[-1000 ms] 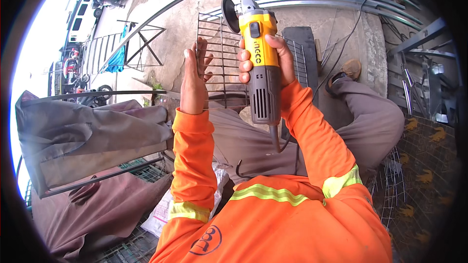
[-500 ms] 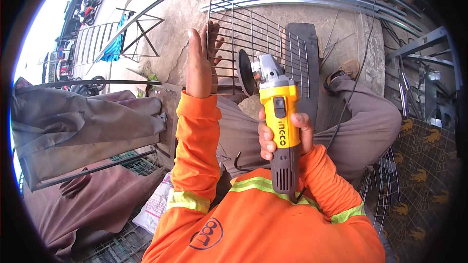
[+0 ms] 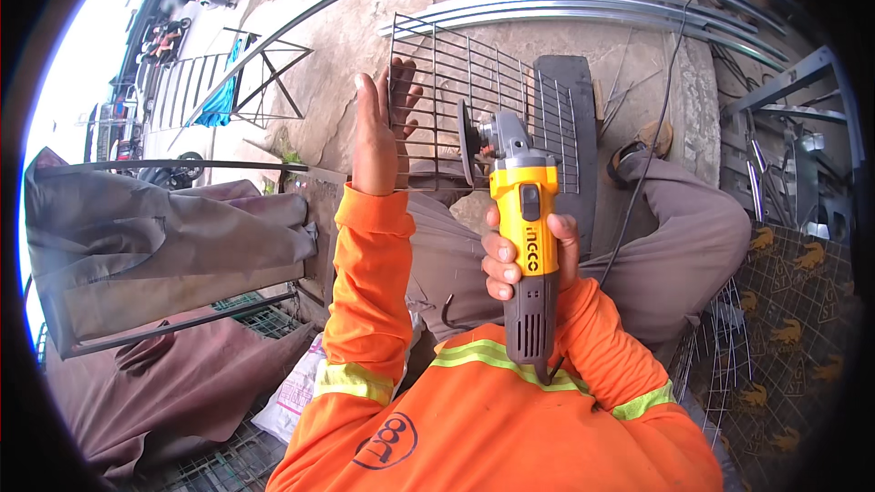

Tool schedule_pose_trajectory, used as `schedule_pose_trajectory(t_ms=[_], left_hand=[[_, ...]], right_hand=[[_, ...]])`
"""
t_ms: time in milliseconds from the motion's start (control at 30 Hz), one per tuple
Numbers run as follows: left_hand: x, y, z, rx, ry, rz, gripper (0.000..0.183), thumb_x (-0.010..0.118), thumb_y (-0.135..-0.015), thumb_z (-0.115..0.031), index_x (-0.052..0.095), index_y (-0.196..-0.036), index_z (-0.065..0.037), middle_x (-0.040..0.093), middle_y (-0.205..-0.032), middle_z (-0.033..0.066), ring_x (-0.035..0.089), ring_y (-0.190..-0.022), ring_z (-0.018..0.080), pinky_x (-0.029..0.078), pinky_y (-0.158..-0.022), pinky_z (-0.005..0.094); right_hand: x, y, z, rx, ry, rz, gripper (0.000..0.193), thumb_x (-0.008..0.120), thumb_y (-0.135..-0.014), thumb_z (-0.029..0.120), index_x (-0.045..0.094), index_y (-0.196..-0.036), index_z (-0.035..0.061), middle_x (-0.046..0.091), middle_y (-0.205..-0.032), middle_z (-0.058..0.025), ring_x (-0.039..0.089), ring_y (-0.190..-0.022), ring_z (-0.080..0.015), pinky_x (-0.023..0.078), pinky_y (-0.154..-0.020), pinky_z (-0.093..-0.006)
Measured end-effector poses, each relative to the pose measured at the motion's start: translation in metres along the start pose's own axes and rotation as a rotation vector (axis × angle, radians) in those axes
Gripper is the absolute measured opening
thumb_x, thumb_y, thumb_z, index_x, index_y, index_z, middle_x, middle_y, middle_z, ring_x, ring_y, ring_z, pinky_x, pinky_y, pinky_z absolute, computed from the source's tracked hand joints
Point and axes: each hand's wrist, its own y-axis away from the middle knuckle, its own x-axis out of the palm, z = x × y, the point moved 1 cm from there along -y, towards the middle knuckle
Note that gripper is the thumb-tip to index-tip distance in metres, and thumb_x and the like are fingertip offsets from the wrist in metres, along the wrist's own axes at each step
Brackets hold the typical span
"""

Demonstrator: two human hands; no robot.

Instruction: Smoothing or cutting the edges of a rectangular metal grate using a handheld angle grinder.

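Above the person's lap in the head view, the right hand (image 3: pixel 529 260) is wrapped around a yellow-and-grey angle grinder (image 3: pixel 521 228), its long axis running away from the body, disc toward the dark wire grid panel (image 3: pixel 492 100). Left of the disc, the left hand (image 3: pixel 378 132) lies flat, fingers together, against the grid's left edge. Its palm contact and the disc's far side are hidden.

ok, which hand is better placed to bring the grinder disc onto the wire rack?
Right. The right hand already grips the yellow grinder, its disc close beside the wire rack. The left hand is open, flat against the rack's left edge, probably steadying it.
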Motion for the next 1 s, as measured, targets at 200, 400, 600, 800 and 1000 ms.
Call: schedule_pose_trajectory(t_ms=[200,400,600,800,1000], left_hand=[[-0.001,-0.005,0.003,-0.008,0.014,-0.006,0.076,0.025,-0.103,-0.065,0.039,-0.154,-0.010,0.050,-0.150,0.0025,0.049,-0.128,0.0183,0.035,-0.091,0.0289],[-0.017,-0.003,0.011,-0.046,0.049,-0.006,0.075,0.024,-0.102,-0.066,0.039,-0.154,-0.014,0.047,-0.153,0.0020,0.048,-0.131,0.0201,0.032,-0.098,0.0348],[-0.014,-0.005,0.010,-0.045,0.037,-0.016,0.074,0.025,-0.102,-0.066,0.041,-0.152,-0.014,0.049,-0.150,0.0018,0.049,-0.129,0.0204,0.034,-0.096,0.0335],[-0.016,-0.006,0.012,-0.052,0.042,-0.007,0.077,0.025,-0.101,-0.069,0.040,-0.153,-0.015,0.048,-0.152,0.0005,0.049,-0.129,0.0174,0.031,-0.099,0.0359],[-0.012,0.001,0.009,-0.028,0.046,-0.007,0.074,0.026,-0.102,-0.065,0.039,-0.154,-0.013,0.048,-0.152,0.0020,0.048,-0.131,0.0202,0.033,-0.098,0.0335]], right_hand=[[-0.004,-0.036,0.028,-0.066,-0.024,0.026,0.055,0.062,-0.092,0.043,0.050,-0.127,0.0024,0.062,-0.100,-0.0139,0.065,-0.083,-0.0257,0.054,-0.075,-0.0465],[-0.012,-0.011,-0.005,-0.026,0.029,-0.043,0.056,0.067,-0.087,0.042,0.052,-0.124,0.0027,0.063,-0.096,-0.0147,0.066,-0.080,-0.0268,0.055,-0.073,-0.0460],[-0.008,-0.022,0.010,-0.031,0.083,-0.118,0.055,0.067,-0.087,0.041,0.051,-0.123,0.0024,0.063,-0.095,-0.0150,0.067,-0.079,-0.0272,0.056,-0.072,-0.0456],[-0.002,0.021,-0.019,0.078,0.030,-0.185,0.055,0.069,-0.085,0.037,0.051,-0.124,0.0033,0.063,-0.094,-0.0166,0.067,-0.078,-0.0291,0.055,-0.073,-0.0470],[-0.004,0.009,-0.013,0.040,-0.029,-0.127,0.055,0.068,-0.086,0.039,0.051,-0.124,0.0033,0.063,-0.094,-0.0158,0.066,-0.077,-0.0279,0.055,-0.072,-0.0475]])
